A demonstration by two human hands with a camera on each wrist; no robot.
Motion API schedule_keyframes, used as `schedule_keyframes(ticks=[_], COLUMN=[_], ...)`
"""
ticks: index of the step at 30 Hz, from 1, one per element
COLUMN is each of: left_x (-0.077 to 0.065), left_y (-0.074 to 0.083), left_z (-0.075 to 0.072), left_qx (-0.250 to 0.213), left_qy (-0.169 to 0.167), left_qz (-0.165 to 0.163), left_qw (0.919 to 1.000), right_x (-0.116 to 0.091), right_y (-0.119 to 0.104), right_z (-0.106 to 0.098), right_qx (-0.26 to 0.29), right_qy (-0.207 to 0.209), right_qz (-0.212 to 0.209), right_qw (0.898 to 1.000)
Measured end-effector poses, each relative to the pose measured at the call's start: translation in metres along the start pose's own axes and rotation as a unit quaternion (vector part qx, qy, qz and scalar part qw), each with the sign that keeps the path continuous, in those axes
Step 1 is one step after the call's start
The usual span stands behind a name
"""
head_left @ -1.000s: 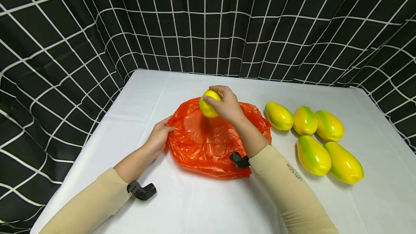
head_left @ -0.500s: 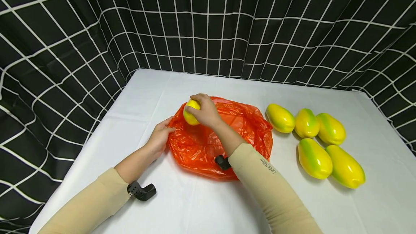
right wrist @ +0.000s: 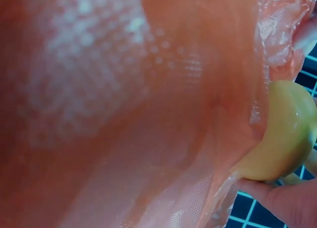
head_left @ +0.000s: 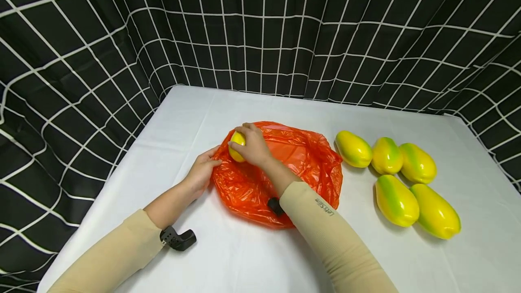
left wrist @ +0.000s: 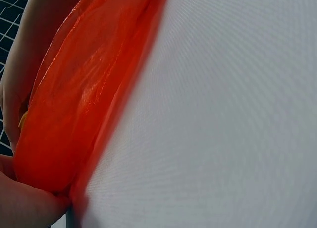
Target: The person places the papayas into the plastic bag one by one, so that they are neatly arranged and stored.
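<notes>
A crinkled red plastic bag (head_left: 252, 189) lies spread on the white table with its mouth facing up. My left hand (head_left: 200, 173) pinches the bag's left edge between thumb and fingers; in the left wrist view the thumb (left wrist: 29, 203) presses on the red film. My right hand (head_left: 254, 146) grips a yellow papaya (head_left: 237, 147) from above, just inside the left part of the bag's mouth. In the right wrist view the papaya (right wrist: 285, 134) rests against the bag film, with fingers below it.
Several yellow-green papayas (head_left: 396, 200) lie on the table right of the bag, the nearest papaya (head_left: 353, 149) close to its edge. A black curtain with a white grid (head_left: 260, 35) stands behind the white tablecloth (head_left: 183, 116).
My right hand has carried the papaya left and down, from over the bag's middle to its left part near my left hand. The left hand has stayed on the bag's edge.
</notes>
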State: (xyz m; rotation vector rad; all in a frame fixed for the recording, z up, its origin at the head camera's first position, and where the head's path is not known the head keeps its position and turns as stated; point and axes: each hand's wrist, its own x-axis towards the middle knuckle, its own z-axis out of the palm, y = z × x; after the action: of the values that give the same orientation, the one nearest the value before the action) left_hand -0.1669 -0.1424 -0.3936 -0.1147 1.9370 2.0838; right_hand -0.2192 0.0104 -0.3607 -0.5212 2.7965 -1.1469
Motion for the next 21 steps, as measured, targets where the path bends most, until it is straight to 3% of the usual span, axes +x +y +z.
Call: schedule_keyframes(ticks=[21], left_x=[0.0004], left_y=[-0.0017], left_z=[-0.0014], left_qx=[0.012], left_qy=[-0.020], left_qz=[0.001], left_qw=[0.9997], right_x=[-0.0004], right_y=[0.0022], right_z=[0.0051], right_qx=[0.007], right_qy=[0.001], right_qz=[-0.010], right_qw=[1.000])
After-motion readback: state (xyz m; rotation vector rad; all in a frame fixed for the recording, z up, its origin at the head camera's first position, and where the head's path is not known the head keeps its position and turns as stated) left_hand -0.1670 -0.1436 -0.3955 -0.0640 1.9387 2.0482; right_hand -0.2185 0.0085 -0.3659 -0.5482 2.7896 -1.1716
